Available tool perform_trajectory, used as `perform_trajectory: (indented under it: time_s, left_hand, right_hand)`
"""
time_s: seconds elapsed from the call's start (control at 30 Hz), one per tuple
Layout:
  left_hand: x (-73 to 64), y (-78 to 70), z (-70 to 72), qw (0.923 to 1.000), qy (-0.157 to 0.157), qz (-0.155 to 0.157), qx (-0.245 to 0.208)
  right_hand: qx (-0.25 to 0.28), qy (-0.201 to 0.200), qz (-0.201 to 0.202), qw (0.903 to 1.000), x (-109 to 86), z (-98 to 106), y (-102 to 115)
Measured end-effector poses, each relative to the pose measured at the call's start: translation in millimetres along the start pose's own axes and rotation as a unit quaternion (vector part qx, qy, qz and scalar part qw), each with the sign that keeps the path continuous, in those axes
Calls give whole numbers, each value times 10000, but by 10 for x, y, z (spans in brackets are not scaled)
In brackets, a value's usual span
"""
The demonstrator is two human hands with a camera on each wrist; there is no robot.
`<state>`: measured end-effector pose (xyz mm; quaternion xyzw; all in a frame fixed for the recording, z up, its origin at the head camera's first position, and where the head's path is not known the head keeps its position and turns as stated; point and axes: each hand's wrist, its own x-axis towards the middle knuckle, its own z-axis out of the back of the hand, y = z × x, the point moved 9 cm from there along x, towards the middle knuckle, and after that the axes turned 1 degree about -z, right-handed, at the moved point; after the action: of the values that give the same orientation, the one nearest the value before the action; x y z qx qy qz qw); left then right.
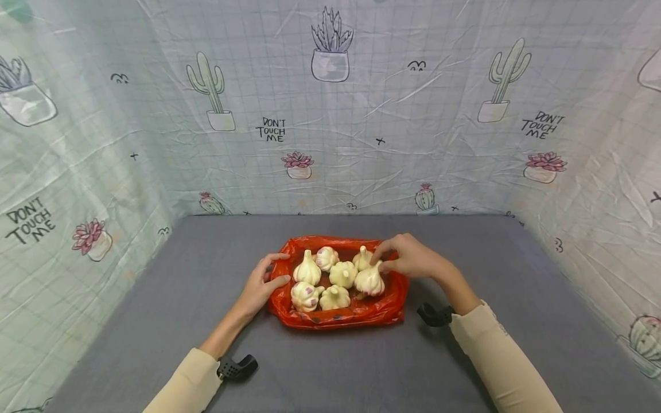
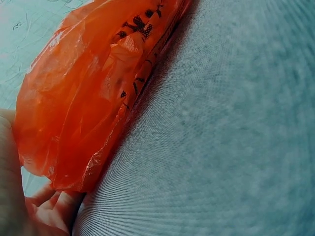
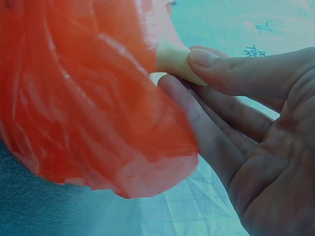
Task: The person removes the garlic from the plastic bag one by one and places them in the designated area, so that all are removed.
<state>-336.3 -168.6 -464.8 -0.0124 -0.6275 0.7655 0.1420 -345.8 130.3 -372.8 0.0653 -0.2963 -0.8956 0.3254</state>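
Note:
A container covered in red plastic [image 1: 330, 322], like a bag, holds several whitish garlic bulbs [image 1: 342, 274], a few with purple streaks. At its left end, my left hand [image 1: 258, 287] grips the rim, thumb and forefinger reaching over the plastic. In the left wrist view, more of its fingers [image 2: 51, 204] lie low against the red plastic [image 2: 83, 98]. My right hand [image 1: 413, 256] pinches the stem of a garlic bulb [image 1: 369, 282] at the container's right end. The right wrist view shows thumb and fingers on the pale stem [image 3: 172, 59]; red plastic [image 3: 88, 108] hides the bulb below.
A dark grey tabletop [image 1: 330, 373] lies under the container. Pale cloth printed with cacti [image 1: 330, 115] hangs behind it and along both sides. Each wrist carries a black curved mount, one on the left [image 1: 237, 368] and one on the right [image 1: 435, 315].

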Motion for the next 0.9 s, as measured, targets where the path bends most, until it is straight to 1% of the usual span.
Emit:
perform_trajectory:
  time_s: [0.2,0.37,0.53,0.7,0.9]
  left_hand:
    - [-7,20,6,10000,-29,-23,64]
    - [-18,45,19,9998,-137,47,161]
    - [-11,67,35,9994,-241,148,181]
    - [3,67,47,9992,-303,186,154]
    - [4,55,60,9991,-369,139,146]
  right_hand:
    - [106,-63,2,9999,-24,60,54]
    - [93,-105,47,9999,-36,77,68]
    - [147,-212,-13,9997,-70,119,62]
    - [149,-387,71,9991,-105,205,83]
    - [144,-505,254,9983,-160,289,146]
